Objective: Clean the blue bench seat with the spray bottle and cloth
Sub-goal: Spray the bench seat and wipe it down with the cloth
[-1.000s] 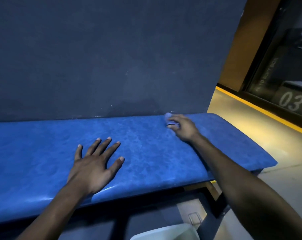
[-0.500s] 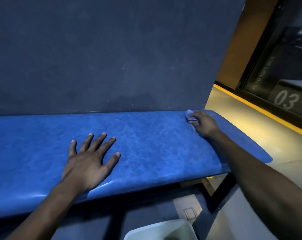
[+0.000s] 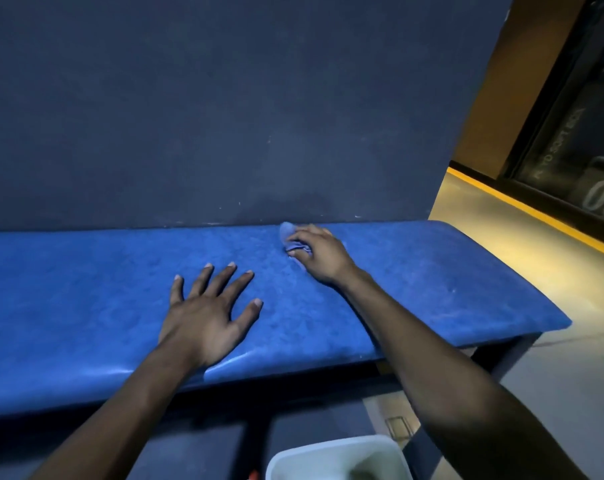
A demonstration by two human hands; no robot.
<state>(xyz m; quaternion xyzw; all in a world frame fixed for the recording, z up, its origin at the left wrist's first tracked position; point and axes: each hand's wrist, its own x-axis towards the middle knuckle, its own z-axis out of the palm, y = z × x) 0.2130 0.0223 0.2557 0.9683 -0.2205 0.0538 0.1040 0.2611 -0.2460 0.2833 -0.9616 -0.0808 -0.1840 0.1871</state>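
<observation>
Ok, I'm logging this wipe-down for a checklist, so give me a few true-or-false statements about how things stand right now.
1. The right hand presses a cloth on the blue bench seat. True.
2. The left hand holds the spray bottle. False: it lies flat and open on the seat, and no bottle is in view.
3. The cloth is near the seat's back edge, by the dark wall. True.
4. The cloth is at the seat's front edge. False: it is at the back.
5. A pale container sits on the seat. False: it is below the bench.
</observation>
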